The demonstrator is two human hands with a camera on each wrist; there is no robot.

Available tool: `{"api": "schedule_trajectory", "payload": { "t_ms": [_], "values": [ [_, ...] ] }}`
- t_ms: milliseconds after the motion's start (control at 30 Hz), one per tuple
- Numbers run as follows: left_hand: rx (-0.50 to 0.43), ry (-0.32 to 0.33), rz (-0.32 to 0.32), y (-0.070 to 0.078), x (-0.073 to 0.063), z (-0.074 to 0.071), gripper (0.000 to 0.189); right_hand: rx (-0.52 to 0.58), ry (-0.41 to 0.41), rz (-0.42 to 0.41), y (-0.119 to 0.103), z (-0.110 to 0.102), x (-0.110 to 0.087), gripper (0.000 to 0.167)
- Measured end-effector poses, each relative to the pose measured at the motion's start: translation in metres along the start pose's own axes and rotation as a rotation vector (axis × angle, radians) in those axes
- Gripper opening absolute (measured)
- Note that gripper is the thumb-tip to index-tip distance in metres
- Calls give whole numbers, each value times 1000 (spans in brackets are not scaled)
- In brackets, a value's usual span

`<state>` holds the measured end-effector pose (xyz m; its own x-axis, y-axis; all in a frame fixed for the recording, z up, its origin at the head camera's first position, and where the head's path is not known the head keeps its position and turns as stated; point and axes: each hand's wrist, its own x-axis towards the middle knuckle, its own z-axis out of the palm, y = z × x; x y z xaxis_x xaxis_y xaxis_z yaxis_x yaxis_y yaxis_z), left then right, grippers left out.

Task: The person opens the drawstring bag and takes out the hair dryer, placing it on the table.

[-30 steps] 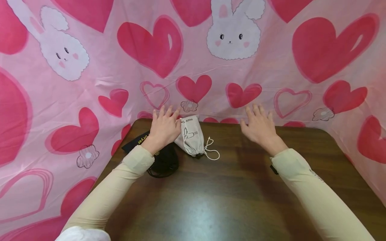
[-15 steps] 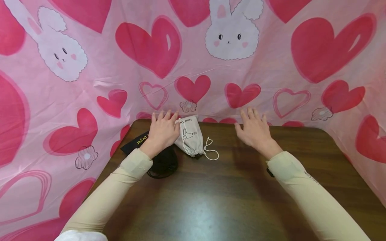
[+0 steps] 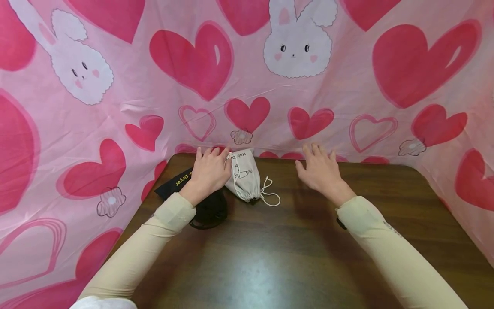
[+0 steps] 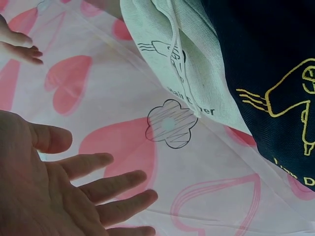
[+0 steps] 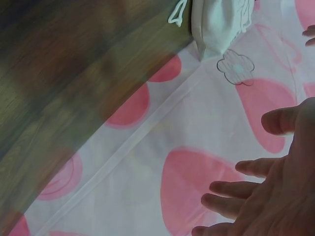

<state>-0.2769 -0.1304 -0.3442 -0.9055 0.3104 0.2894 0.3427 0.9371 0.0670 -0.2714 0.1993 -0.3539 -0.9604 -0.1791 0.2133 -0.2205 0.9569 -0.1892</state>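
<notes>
Two drawstring bags lie at the far left of the table. The white one (image 3: 245,178) bears a hair dryer drawing and the words "Hair Dryer", with its white cord loop trailing to the right. Beside it, the black one (image 3: 211,210) has yellow print and is partly hidden under my left hand (image 3: 210,171). In the left wrist view that hand (image 4: 64,182) has its fingers spread, apart from both bags and holding nothing. My right hand (image 3: 319,169) hovers over the far part of the table, right of the white bag, fingers spread in the right wrist view.
The dark brown wooden table (image 3: 251,257) has rounded far corners. A pink cloth (image 3: 270,90) with hearts and rabbits hangs close behind its far edge and along both sides.
My right hand has moved left, toward the white bag, and slightly nearer. The left hand has barely shifted, and both bags lie where they were.
</notes>
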Motion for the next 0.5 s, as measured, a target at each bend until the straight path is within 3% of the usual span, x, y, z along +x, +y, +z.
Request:
{"api": "schedule_trajectory", "payload": {
  "t_ms": [300,500],
  "values": [
    [-19,-22,14,1,-2,3,51,-10,-8,-1,-9,7,0,68],
    [-5,9,43,2,-4,7,46,-11,17,-13,-15,12,0,63]
  ]
}}
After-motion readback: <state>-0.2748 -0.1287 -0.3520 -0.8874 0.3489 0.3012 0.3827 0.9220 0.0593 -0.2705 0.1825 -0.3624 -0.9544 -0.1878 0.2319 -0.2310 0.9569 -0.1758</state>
